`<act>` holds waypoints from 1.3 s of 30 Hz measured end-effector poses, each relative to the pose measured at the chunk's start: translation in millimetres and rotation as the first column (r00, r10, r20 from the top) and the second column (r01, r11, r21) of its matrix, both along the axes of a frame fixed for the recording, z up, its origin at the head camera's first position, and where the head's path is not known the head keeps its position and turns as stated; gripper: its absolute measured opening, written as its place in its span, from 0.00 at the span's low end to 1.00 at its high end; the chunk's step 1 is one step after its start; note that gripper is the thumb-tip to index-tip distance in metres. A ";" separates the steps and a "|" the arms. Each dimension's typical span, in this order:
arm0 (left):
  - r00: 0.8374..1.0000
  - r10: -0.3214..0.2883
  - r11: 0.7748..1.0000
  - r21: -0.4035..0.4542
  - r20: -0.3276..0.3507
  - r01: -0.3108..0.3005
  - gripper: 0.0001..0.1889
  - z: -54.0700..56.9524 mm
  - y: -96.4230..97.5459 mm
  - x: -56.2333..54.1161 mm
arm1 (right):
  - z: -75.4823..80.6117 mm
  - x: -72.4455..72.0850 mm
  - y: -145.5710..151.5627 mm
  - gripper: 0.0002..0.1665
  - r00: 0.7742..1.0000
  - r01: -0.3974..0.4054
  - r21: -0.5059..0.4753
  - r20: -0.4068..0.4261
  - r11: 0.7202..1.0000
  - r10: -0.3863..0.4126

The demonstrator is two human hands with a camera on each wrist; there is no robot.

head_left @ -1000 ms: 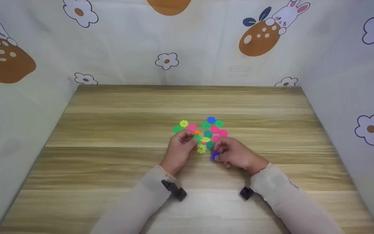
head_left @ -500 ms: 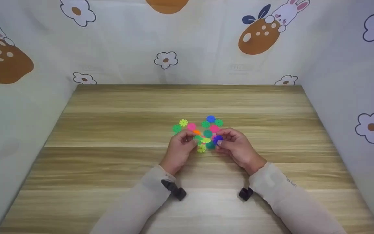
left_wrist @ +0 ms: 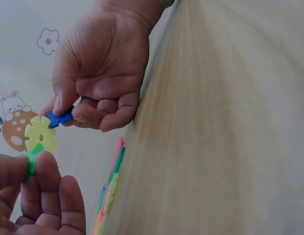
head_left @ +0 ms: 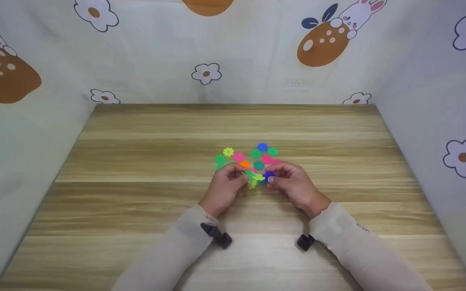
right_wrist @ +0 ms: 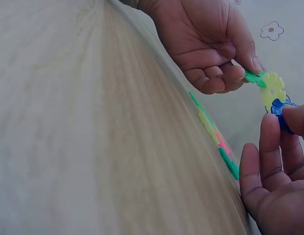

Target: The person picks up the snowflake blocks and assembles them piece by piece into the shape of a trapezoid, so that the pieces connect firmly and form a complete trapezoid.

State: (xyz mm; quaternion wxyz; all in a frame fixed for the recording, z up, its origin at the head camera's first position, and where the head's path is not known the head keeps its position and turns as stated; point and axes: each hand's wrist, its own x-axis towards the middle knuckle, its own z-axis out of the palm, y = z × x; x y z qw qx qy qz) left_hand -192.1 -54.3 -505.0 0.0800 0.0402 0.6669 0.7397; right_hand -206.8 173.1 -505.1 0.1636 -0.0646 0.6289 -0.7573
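Observation:
Between thumb and fingers, my left hand (head_left: pixel 227 186) pinches a green notched building disc (left_wrist: pixel 31 160). A yellow notched disc (left_wrist: pixel 40 133) is slotted onto it and stands out toward the other hand. My right hand (head_left: pixel 299 184) pinches a blue notched disc (right_wrist: pixel 279 111), whose edge meets the yellow disc's rim on the side away from the green one. I cannot tell how deep the blue disc sits in the yellow disc's slot. The joined pieces are held above the table, and fingers hide parts of the green and blue discs.
Several loose discs lie flat on the wood-grain table (head_left: pixel 136 202) just beyond the hands, among them a yellow one (head_left: pixel 228 152), an orange one (head_left: pixel 244 164) and a blue one (head_left: pixel 262 147). Printed cloth walls (head_left: pixel 249 52) stand at the back and sides.
My right hand has moved up and to the left, carrying the blue disc from near the table's middle to the yellow disc's edge. The left hand has barely shifted.

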 end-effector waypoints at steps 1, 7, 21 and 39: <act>1.000 0.002 1.000 0.002 -0.001 -0.002 0.04 0.3 0.0 -0.4 | 0.6 0.1 0.1 0.17 1.000 -0.002 0.002 -0.009 1.000 0.002; 1.000 0.001 1.000 -0.007 -0.015 -0.001 0.04 3.7 2.2 -0.8 | 3.2 -0.8 0.4 0.13 0.997 0.010 0.029 -0.077 1.000 -0.008; 0.997 -0.081 0.988 -0.130 -0.016 0.078 0.12 4.5 2.1 5.3 | 4.1 3.6 -5.0 0.20 0.995 0.063 0.065 -0.083 0.996 -0.058; 0.987 -0.140 0.971 -0.205 -0.083 0.120 0.12 2.2 -1.0 4.9 | 16.2 -10.8 15.0 0.24 0.981 0.138 0.472 -0.184 0.870 -0.056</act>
